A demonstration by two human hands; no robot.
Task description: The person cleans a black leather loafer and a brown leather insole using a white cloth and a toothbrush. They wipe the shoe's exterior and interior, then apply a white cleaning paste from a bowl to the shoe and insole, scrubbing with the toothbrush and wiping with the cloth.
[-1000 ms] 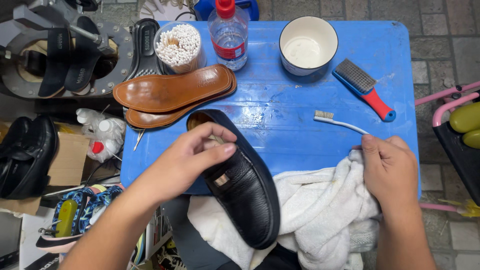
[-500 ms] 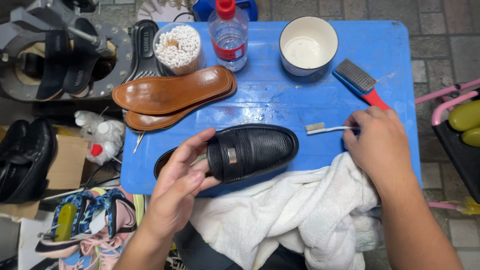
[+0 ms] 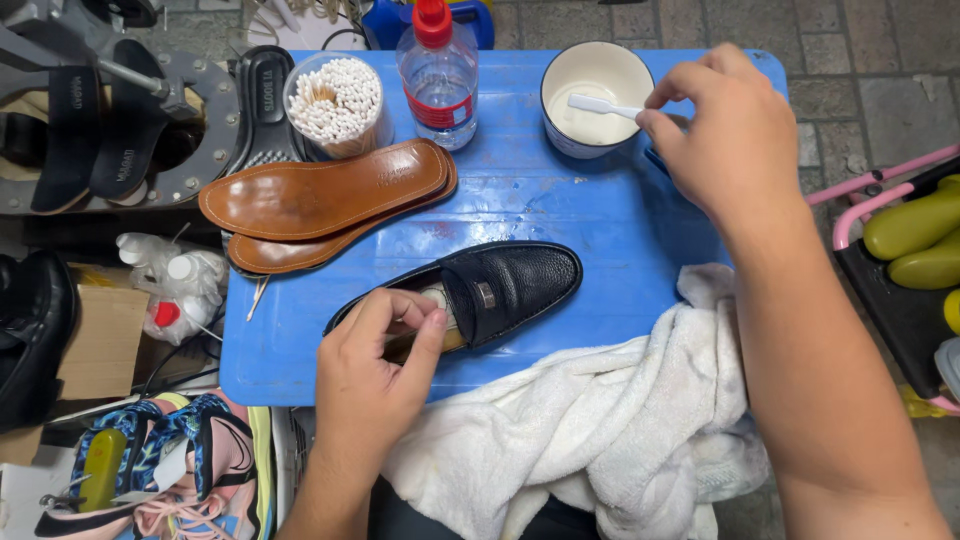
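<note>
Head view: the left hand (image 3: 375,355) grips the heel end of a black shoe (image 3: 475,292), fingers curled over the rim of its opening. The shoe is a grained leather loafer with a small metal buckle on its strap, lying on the blue plastic tabletop (image 3: 560,210) with its toe pointing right. The right hand (image 3: 725,130) pinches the handle of a white toothbrush (image 3: 600,104), whose head hangs over the mouth of a round white bowl (image 3: 593,97). The bowl has a dark outer wall and holds a pale, milky liquid. To its left stands a clear plastic bottle (image 3: 438,75) with a red cap, partly filled with clear liquid. Beside that is a clear round tub (image 3: 335,105) packed with upright cotton swabs. Two flat brown leather insoles (image 3: 320,200), smooth and glossy, lie stacked in front of the tub. A rumpled white towel (image 3: 600,420) of soft terry cloth hangs over the near edge of the tabletop, just beside the shoe. The two hands are well apart.
</note>
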